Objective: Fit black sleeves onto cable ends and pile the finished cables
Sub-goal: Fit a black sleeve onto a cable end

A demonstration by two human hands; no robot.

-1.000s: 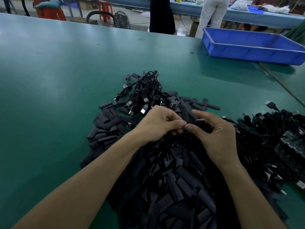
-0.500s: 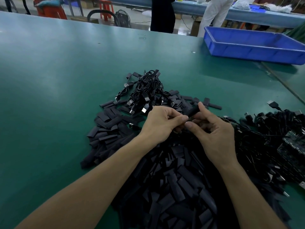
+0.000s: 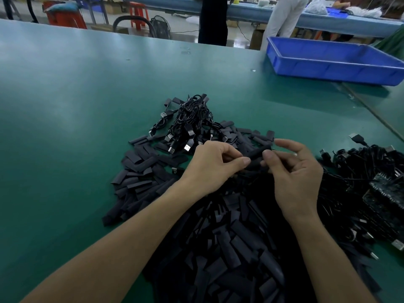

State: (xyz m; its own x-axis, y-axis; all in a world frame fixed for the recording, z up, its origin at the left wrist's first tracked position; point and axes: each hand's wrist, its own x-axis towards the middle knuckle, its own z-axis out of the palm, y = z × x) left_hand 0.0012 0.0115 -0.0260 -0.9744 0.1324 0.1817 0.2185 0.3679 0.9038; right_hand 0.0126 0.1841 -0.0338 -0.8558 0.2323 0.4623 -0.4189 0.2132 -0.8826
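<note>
A black sleeve (image 3: 258,154) slants up to the right between my two hands, above the big heap of loose black sleeves (image 3: 218,237). My left hand (image 3: 215,165) pinches its lower end with thumb and curled fingers. My right hand (image 3: 295,171) pinches the sleeve's middle with thumb and fingers, index finger stretched over its upper end. Whether a cable end sits inside the sleeve is hidden. Beyond my hands lies a small pile of coiled black cables (image 3: 190,123) with USB plugs. A tangle of more black cables (image 3: 367,184) lies to the right.
The work happens on a green table (image 3: 87,106). A blue plastic bin (image 3: 336,60) stands at the far right. Beyond the table's far edge are two standing people (image 3: 213,18), red stools (image 3: 137,12) and another long bench.
The sleeve has risen from the heap and now shows between my fingertips, tilted up to the right. My right index finger has stretched out over it. Both hands stay close together.
</note>
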